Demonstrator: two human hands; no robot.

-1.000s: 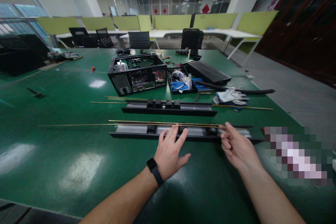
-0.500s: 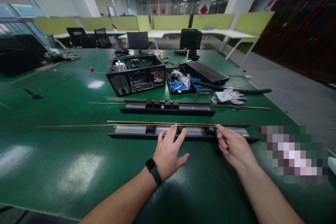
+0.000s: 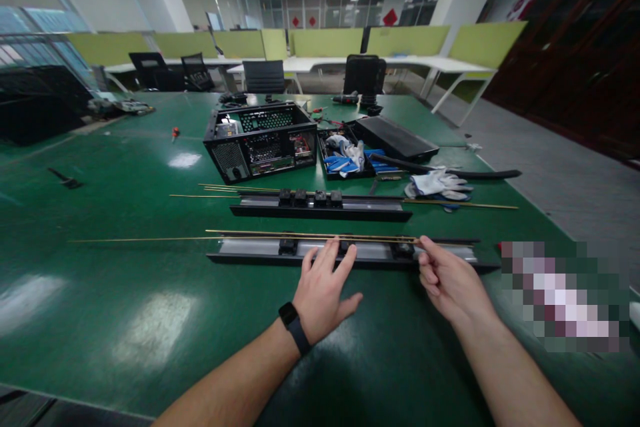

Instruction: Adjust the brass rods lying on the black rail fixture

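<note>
Spread fingers of my left hand (image 3: 325,287) rest on the near black channel (image 3: 255,257) and the thin brass-coloured rods (image 3: 260,234) lying along it; this hand is open. My right hand (image 3: 453,283) is closed, with its index fingertip at the rods' right ends and the other fingers curled. Its thumb is mostly hidden. Inside the near channel sit black blocks (image 3: 287,245) on a pale inner strip. One rod reaches far out to the left over the table. Behind lies a second black channel (image 3: 320,213) with several black blocks (image 3: 320,198) and more brass rods (image 3: 460,205).
Farther back on the green table (image 3: 125,213) stands an open computer case (image 3: 230,159). Beside it are a tray of work gloves (image 3: 345,157), a black panel (image 3: 395,137), another glove pair (image 3: 435,183) and a black strip (image 3: 480,174). A blurred-out object (image 3: 560,297) lies at right.
My right hand has shifted slightly right along the rods, its index finger a little straighter. My left hand stays in place. The whole view has drifted very slightly.
</note>
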